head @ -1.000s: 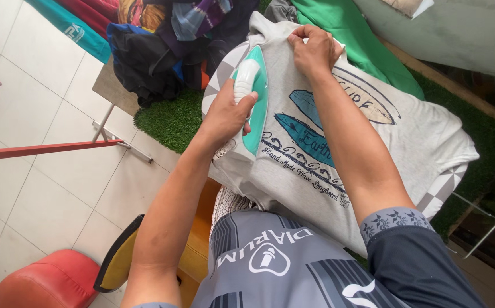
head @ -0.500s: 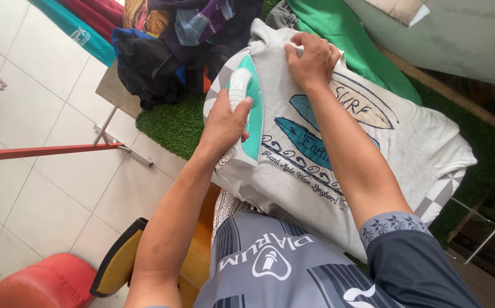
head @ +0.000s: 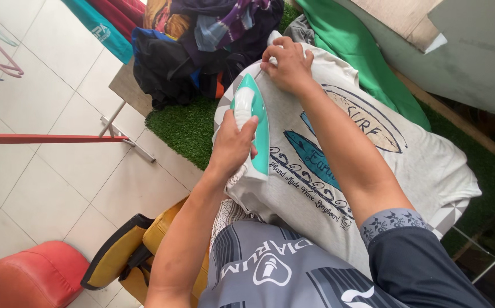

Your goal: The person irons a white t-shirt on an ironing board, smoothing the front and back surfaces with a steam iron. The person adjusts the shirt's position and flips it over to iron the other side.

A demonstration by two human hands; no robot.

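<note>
A light grey T-shirt (head: 413, 151) with a blue and cream surfboard print lies spread over an ironing board (head: 446, 212) with a grey and white patterned cover. My left hand (head: 233, 145) grips the handle of a teal and white iron (head: 254, 114), which rests flat on the shirt's left side. My right hand (head: 286, 64) is closed on the shirt's fabric at the far end, near the collar, just beyond the iron's tip.
A heap of dark and coloured clothes (head: 196, 43) sits beyond the board on a strip of green artificial turf (head: 182, 122). A green cloth (head: 361, 54) lies at the back right. A red bar (head: 42, 138), a red cushion (head: 28, 279) and a yellow bag (head: 139, 251) stand over the white tiles.
The iron has slid a little toward the collar while my left hand keeps hold of it. My right hand still pinches the fabric at the far end. The view has shifted slightly.
</note>
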